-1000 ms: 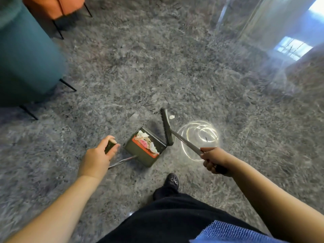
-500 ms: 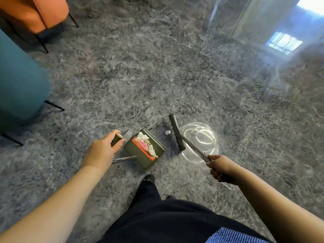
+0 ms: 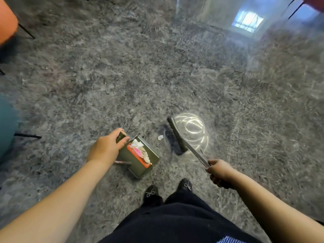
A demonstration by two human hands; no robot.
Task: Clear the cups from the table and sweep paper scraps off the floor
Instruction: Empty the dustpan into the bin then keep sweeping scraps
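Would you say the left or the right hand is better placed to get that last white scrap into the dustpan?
The right hand, probably. It grips the broom, whose head sits just beside the paper scrap, with the dustpan on the scrap's other side. The left hand is occupied holding the dustpan's handle.

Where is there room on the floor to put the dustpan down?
Bare floor stretches wide beyond the dustpan and broom head. It is crowded between those two, where a paper scrap lies, and near the shoes.
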